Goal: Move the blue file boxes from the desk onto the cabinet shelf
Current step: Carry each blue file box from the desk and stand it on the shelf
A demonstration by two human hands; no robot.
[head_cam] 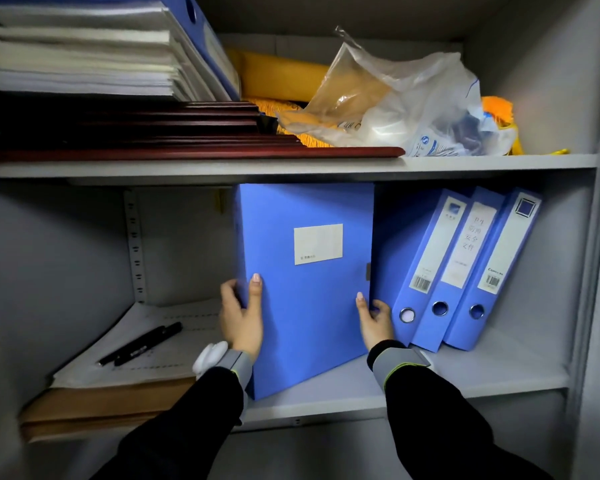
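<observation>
A blue file box [305,306] with a white label stands upright on the grey cabinet shelf [482,375], its broad face toward me. My left hand [241,318] grips its left edge, thumb on the front. My right hand [374,320] holds its right edge, fingers tucked between the box and the neighbouring blue binders [465,271]. Those three binders lean to the right against the cabinet wall. The box's top sits just under the upper shelf.
Left on the same shelf lies a stack of papers and brown envelopes [118,386] with two black pens [142,344] on top. The upper shelf [291,166] holds dark red folders, a paper-filled binder, a plastic bag [413,105] and yellow items.
</observation>
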